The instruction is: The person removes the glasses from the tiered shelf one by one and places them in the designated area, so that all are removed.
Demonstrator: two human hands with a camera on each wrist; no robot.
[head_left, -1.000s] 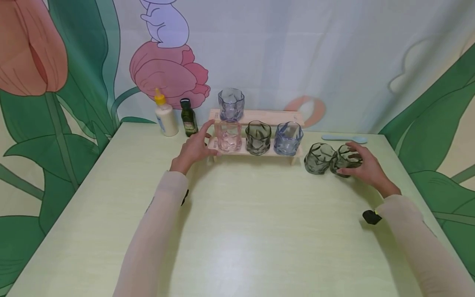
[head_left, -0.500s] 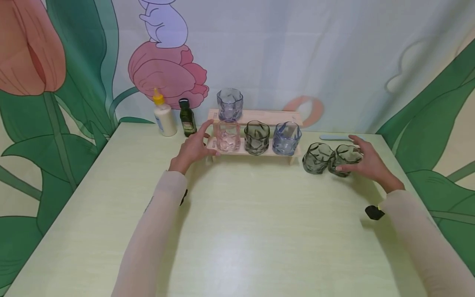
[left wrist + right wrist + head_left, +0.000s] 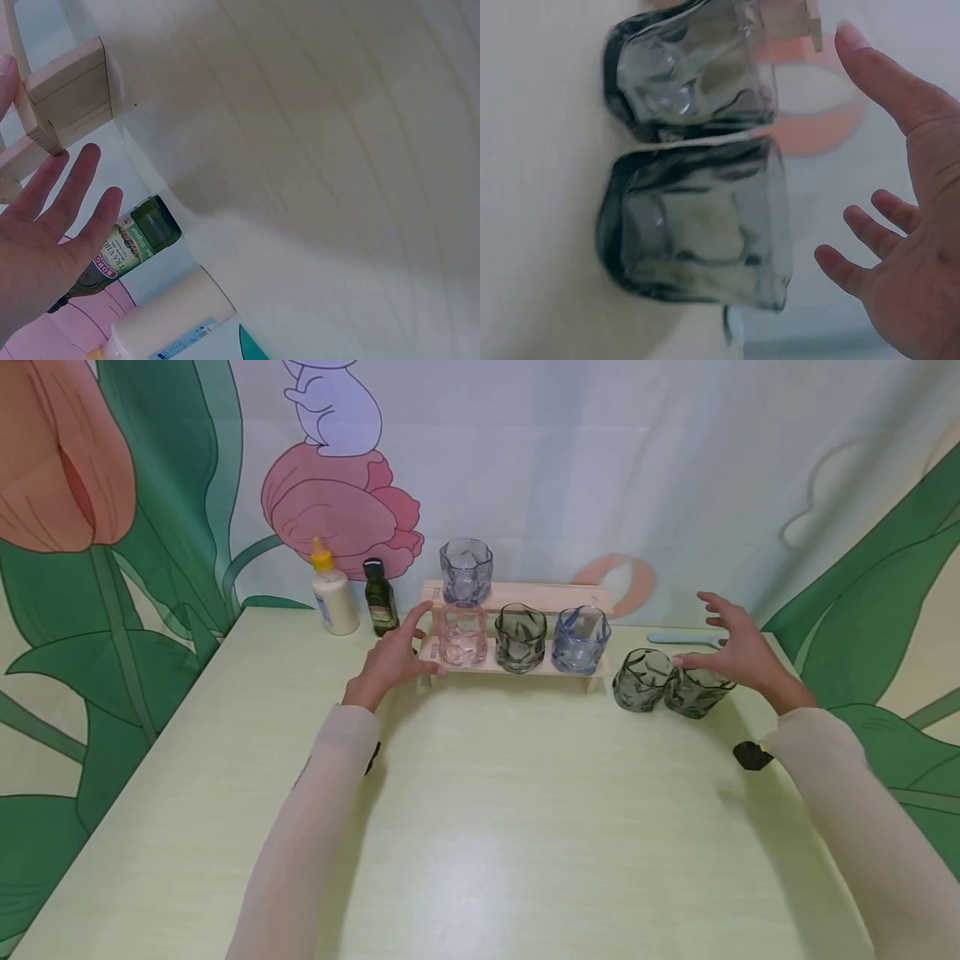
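My left hand (image 3: 386, 664) holds the left end of a two-tier wooden rack (image 3: 547, 597), thumb at the lower board's front edge and fingers behind. In the left wrist view, a fingertip meets the rack's end (image 3: 45, 135). My right hand (image 3: 746, 656) is spread above the right-hand of two smoky grey glasses, its thumb over the rim. That grey glass (image 3: 697, 225) and the other grey glass (image 3: 686, 75) stand side by side, apart from the hand in the right wrist view. On the lower tier stand a pink glass (image 3: 461, 639), a dark grey glass (image 3: 520, 642) and a blue glass (image 3: 581, 643).
A bluish-grey glass (image 3: 466, 572) stands at the upper tier's left. Left of the rack are a dark green bottle (image 3: 381, 602) and a cream bottle with a yellow nozzle (image 3: 336, 602). A pale blue spoon (image 3: 682, 638) lies behind the right glasses, near the curtain (image 3: 540, 460).
My right hand has risen from around the right grey glass, its fingers lifting away behind the rim. The left hand and the rack have stayed in place.
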